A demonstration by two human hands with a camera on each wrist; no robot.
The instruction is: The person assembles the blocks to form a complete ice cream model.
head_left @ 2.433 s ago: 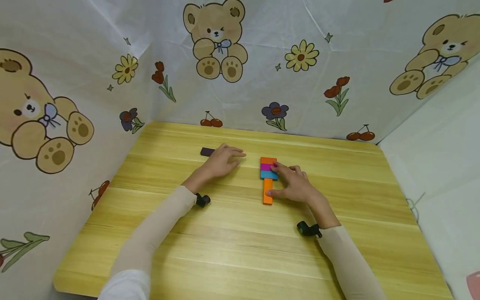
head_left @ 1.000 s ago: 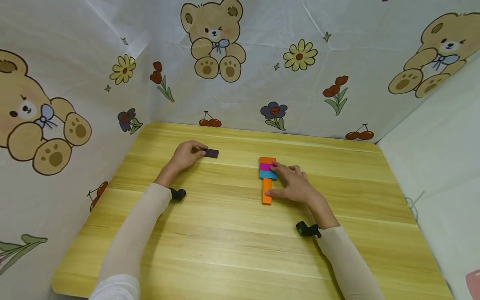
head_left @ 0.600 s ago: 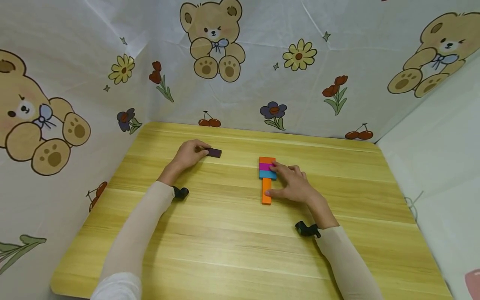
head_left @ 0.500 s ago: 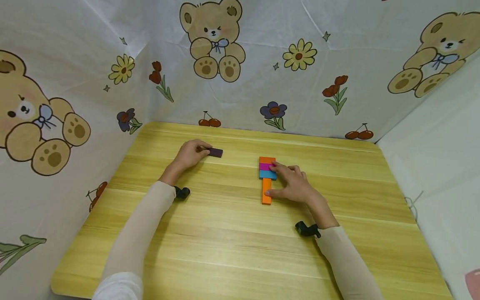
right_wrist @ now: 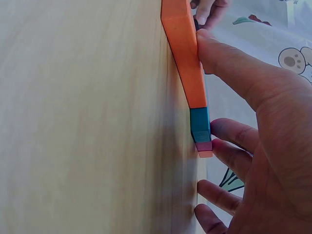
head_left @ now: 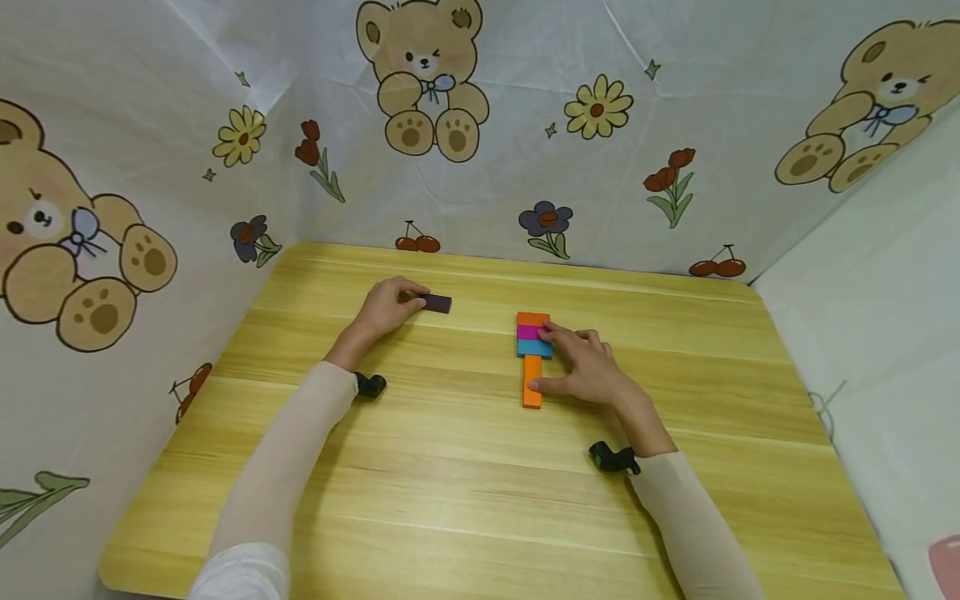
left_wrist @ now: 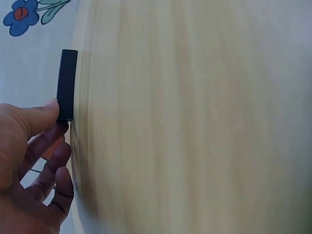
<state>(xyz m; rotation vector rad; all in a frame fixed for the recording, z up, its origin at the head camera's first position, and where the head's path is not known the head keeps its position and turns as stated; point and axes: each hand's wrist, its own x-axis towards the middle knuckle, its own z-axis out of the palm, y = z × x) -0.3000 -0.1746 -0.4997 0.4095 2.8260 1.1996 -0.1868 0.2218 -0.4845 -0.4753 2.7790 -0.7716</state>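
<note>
In the head view my left hand [head_left: 389, 305] pinches the left end of a dark, blackish-purple rectangular block [head_left: 438, 303] between thumb and fingers, at or just above the table. The left wrist view shows that dark block [left_wrist: 68, 85] sticking out past the thumb. To the right, an orange-red block [head_left: 533, 319], a magenta block [head_left: 528, 332] and a blue block [head_left: 534, 348] lie stacked edge to edge. An orange block [head_left: 532, 393] extends lengthwise below them. My right hand [head_left: 588, 367] rests its thumb on this orange block, while its fingers touch the right ends of the magenta and blue ones.
The light wooden table [head_left: 450, 483] spreads in front of both arms. A white sheet [head_left: 510, 50] printed with bears and flowers hangs behind and at the left. Small black cameras sit at both wrists. A thin pale cord [head_left: 823, 406] shows beside the right table edge.
My left hand, earlier over the dark block's right part, shifted to its left end and took hold. The block has since moved right with it. The right hand and coloured blocks stayed put.
</note>
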